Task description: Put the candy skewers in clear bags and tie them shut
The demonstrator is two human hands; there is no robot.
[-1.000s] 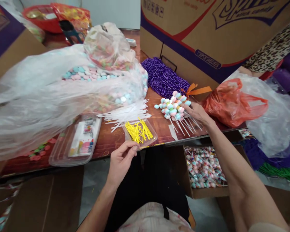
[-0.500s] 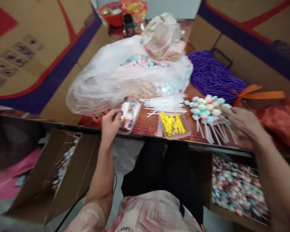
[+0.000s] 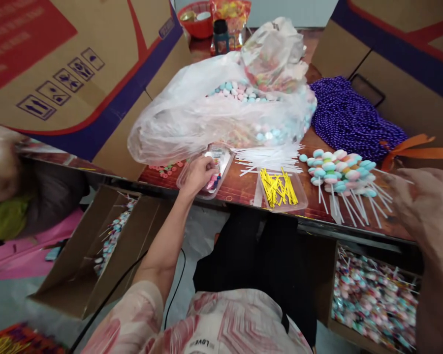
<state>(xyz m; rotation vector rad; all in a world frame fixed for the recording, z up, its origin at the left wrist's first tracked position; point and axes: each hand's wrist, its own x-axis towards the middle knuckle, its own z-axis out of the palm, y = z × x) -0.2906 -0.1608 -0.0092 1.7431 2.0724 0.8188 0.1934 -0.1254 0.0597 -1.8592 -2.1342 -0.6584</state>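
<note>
My left hand (image 3: 200, 173) is over a clear plastic tray (image 3: 224, 173) at the table's front edge. Its fingers are pinched together among small pink and dark blue pieces (image 3: 213, 183); what they hold, if anything, is hidden. My right hand (image 3: 413, 206), smeared by motion at the right, is beside a pile of pastel candy lollipops (image 3: 339, 169) with white sticks. One stick (image 3: 395, 176) points toward its fingers, but I cannot tell whether they grip it. Between the hands are yellow twist ties (image 3: 278, 188) in a shallow clear tray and loose white sticks (image 3: 268, 160).
A large plastic bag (image 3: 192, 113) of pastel candies lies behind the trays. Purple cord (image 3: 354, 113) is heaped at right. Big cartons (image 3: 107, 64) flank the table. Below stand boxes of wrapped lollipops (image 3: 372, 295). Another person's blurred hand (image 3: 0, 157) shows at far left.
My left hand has moved from the tray's left edge to over its contents. My right hand has drawn back to the right from the lollipops. The view has shifted left.
</note>
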